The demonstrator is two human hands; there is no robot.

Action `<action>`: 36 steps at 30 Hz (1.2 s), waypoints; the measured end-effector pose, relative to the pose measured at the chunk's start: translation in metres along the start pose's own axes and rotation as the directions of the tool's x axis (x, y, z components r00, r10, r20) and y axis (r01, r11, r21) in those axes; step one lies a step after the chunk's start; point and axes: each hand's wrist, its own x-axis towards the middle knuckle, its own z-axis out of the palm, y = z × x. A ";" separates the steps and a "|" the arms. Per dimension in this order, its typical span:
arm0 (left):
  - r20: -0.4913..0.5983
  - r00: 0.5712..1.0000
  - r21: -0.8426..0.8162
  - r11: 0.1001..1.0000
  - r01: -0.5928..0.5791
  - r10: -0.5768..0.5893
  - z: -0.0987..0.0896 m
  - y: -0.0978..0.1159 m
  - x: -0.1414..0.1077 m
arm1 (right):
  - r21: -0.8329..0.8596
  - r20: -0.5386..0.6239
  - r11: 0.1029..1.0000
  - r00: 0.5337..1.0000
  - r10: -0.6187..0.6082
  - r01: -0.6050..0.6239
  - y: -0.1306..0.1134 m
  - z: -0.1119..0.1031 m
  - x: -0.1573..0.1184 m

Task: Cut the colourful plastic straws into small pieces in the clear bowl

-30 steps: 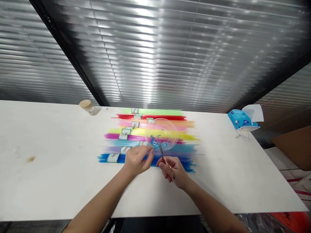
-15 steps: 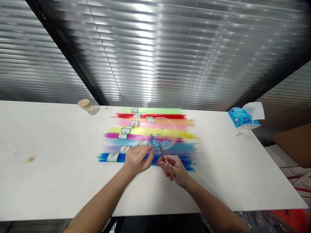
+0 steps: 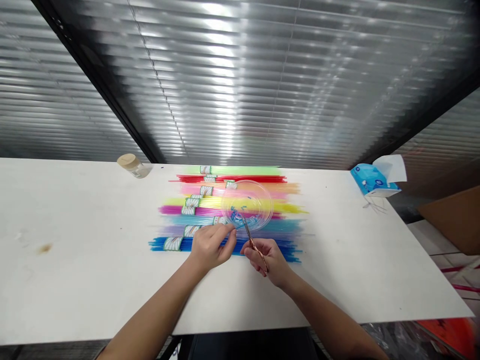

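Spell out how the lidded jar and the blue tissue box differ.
The jar is rounded and clear, while the tissue box is angular, blue and white. The jar wears a tan lid; the tissue box has a white sheet rising from it. Both sit near the white table's far edge.

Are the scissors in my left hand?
No, the scissors are in your right hand, their blades over the clear bowl.

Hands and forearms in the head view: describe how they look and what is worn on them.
The left hand and right hand are both ungloved, with no ring to be made out on the fingers. The left forearm and right forearm are uncovered along most of their visible length, without watch or bracelet. Fingernail details are too small to tell.
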 end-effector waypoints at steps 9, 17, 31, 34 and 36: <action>-0.001 1.000 -0.003 1.000 -0.006 0.006 0.000 0.000 0.001 | 0.002 -0.010 1.000 1.000 0.023 -0.023 0.005 -0.003 0.002; -0.008 1.000 0.007 1.000 -0.010 0.010 0.000 -0.001 0.001 | -0.034 -0.030 0.999 0.999 0.023 -0.024 0.011 -0.006 0.004; 0.007 1.000 -0.009 1.000 -0.010 0.010 0.001 -0.001 0.000 | -0.015 0.003 1.000 1.000 -0.009 0.009 0.004 -0.001 0.000; 0.014 0.999 -0.021 0.999 -0.029 0.030 0.000 0.000 0.001 | -0.028 0.007 1.000 1.000 -0.011 0.011 0.005 -0.002 0.000; 0.015 0.999 -0.026 0.999 -0.036 0.036 0.000 0.000 0.002 | -0.031 0.009 0.999 1.000 -0.014 0.015 0.005 -0.003 0.000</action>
